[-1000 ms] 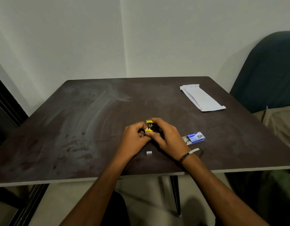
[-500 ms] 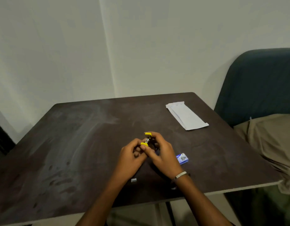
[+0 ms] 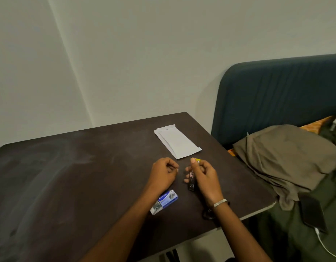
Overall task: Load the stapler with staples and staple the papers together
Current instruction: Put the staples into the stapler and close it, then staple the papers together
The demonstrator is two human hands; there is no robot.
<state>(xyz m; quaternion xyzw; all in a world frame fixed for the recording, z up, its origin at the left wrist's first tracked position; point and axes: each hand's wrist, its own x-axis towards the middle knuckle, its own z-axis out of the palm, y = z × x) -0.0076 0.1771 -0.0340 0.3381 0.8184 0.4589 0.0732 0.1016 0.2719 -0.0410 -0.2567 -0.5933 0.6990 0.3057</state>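
My right hand point(image 3: 205, 176) grips a small black stapler point(image 3: 192, 178) with a yellow tip, held over the dark table point(image 3: 68, 176). My left hand point(image 3: 163, 173) hovers just left of it with loosely curled fingers and holds nothing. A folded stack of white papers point(image 3: 177, 141) lies on the table just beyond both hands. A blue staple box point(image 3: 164, 201), slid partly open, rests on the table beside my left forearm.
The table's right edge runs close to my right wrist. Beyond it stand a dark teal headboard point(image 3: 276, 95), an olive cloth point(image 3: 284, 159) and a dark phone point(image 3: 312, 214) with a white cable. White walls rise behind the table.
My hands have come apart: the left one let go of the stapler, and the right one keeps it. The camera swung right, so the staple box now lies near my left forearm.
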